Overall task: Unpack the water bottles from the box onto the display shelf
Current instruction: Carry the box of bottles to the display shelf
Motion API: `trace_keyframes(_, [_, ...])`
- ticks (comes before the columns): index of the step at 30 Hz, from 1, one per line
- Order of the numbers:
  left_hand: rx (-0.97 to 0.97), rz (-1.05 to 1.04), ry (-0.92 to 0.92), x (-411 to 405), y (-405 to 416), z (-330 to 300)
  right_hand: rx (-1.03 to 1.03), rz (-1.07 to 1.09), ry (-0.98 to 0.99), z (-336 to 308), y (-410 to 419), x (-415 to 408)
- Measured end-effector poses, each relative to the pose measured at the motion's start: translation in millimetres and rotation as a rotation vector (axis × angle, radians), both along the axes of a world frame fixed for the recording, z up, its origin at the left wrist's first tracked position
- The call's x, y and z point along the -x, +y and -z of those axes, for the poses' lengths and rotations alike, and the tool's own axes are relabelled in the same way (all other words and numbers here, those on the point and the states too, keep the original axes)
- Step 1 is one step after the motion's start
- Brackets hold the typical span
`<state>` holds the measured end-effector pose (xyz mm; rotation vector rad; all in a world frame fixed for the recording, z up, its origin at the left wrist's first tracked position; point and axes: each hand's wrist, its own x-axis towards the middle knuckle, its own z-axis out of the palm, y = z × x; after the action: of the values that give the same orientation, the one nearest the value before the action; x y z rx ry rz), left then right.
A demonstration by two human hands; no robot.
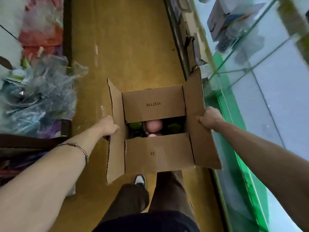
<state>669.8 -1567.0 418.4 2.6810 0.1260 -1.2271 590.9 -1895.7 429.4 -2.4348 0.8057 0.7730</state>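
A cardboard box (157,129) is held at the centre of the frame, above a tan floor (127,47). The left side flap is gripped by the left hand (109,126), fingers curled over its edge. The right side flap is gripped by the right hand (209,118), closed round its edge. The two inner flaps are partly folded in; a number is printed on the far one. Through the gap between them, pink and green bottle tops (153,126) are seen inside the box. A glass display shelf (250,67) is seen along the right of the frame. Crumpled plastic bags (41,91) are seen at the left. A bracelet (80,149) is worn on the left wrist.
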Motion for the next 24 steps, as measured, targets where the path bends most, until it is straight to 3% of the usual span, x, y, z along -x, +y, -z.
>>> trace_keyframes(12, [-0.03,-0.197,0.028,-73,-36,79,-0.029,-0.187,0.007,105,-39,-136])
trace_keyframes(24, [-0.039,-0.164,0.101,-109,-34,191,-0.047,-0.063,0.075,219,-36,-151])
